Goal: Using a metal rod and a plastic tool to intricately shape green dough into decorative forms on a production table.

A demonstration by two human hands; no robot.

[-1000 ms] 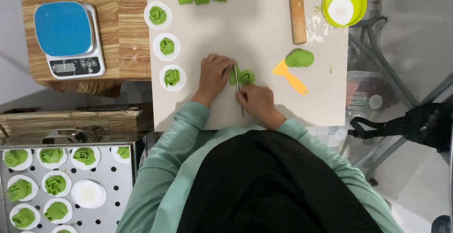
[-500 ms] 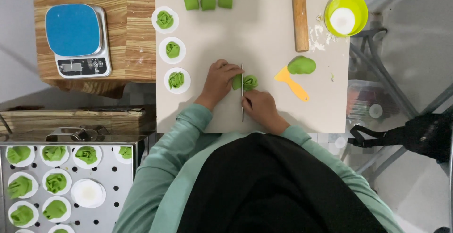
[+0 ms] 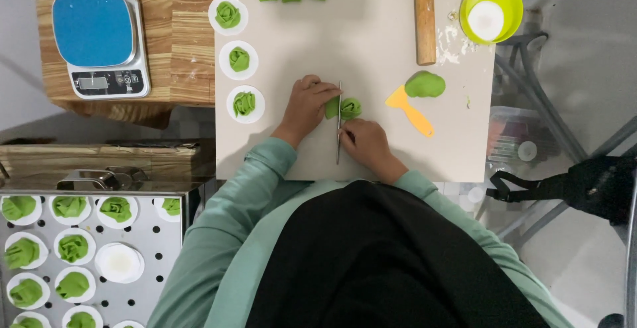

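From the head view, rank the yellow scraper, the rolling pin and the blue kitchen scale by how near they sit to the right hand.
1. Yellow scraper: on the board just right of the right hand.
2. Rolling pin: at the board's far edge, up and right.
3. Blue kitchen scale: off the board, on the wooden block far left.

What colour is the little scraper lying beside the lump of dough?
The scraper is orange-yellow, seen in the head view.
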